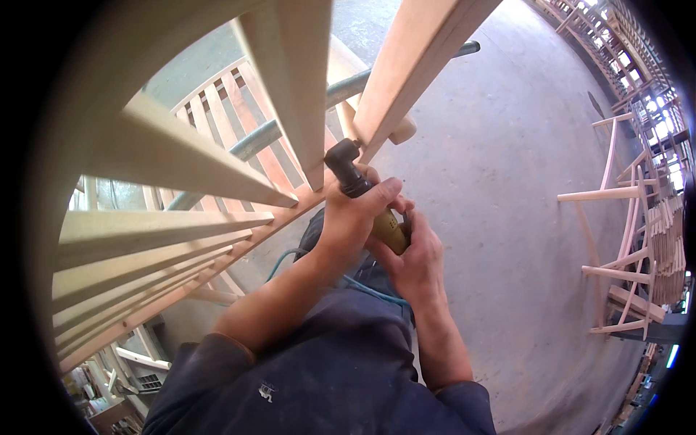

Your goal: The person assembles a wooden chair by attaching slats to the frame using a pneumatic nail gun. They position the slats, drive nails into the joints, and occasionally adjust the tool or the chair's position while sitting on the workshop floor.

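Note:
Both my hands are closed around a right-angle drill with a yellow body and a black angled head. My left hand grips it just behind the head. Lower on the body, my right hand wraps the rear end, whose tip is hidden by the fingers. The drill's head points at the inner side of a thick wooden post, close to where it meets a long wooden rail. Several pale wooden slats run from that rail toward the upper left. A teal hose passes below my hands.
A grey metal bar crosses behind the slats. Another slatted wooden piece lies beyond it. On the right stand wooden frames and stacked wooden parts on the grey concrete floor. More wooden pieces are at the lower left.

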Demonstrator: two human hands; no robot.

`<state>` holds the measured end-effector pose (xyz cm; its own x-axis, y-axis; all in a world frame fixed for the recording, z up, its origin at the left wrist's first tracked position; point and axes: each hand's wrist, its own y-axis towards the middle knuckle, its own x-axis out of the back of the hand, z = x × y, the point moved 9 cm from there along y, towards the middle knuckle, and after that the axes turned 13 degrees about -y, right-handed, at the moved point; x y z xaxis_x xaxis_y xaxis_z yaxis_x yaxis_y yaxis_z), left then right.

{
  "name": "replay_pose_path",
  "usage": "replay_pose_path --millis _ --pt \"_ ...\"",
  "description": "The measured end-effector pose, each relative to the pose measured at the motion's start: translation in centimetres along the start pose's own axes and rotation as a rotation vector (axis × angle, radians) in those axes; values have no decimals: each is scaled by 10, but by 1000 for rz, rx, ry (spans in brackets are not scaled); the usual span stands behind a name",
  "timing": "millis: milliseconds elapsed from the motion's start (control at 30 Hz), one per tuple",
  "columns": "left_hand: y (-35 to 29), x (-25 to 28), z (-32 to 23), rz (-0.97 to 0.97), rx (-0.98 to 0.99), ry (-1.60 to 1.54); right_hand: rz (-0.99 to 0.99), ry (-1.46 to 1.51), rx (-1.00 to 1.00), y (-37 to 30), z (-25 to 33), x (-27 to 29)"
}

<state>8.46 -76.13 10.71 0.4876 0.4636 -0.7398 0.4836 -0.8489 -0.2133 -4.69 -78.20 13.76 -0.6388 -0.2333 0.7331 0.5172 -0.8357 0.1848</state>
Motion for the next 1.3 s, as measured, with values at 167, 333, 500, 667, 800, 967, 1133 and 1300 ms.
replay_pose_path --millis 167,333,500,667,800,967,1133,1300 --pt "1 -1 1 20 87 3 43 -16 -37 0 2 -2" --pt "-2 -7 -2 -4 109 27 83 -36 -38 -1 0 -4" --pt "2 -8 -3 -5 151 41 81 0 -62 0 2 -4" --pt "13 -1 -2 45 193 -41 101 17 -131 5 6 -9" --pt "11 -7 -5 32 233 6 107 -25 -125 6 4 -12" --pt "13 -2 -4 83 249 32 125 -4 -114 6 6 -14" --pt "16 -7 -7 142 247 82 70 46 -135 9 10 -7" --pt "14 -16 -5 242 343 98 26 13 -111 15 0 6"
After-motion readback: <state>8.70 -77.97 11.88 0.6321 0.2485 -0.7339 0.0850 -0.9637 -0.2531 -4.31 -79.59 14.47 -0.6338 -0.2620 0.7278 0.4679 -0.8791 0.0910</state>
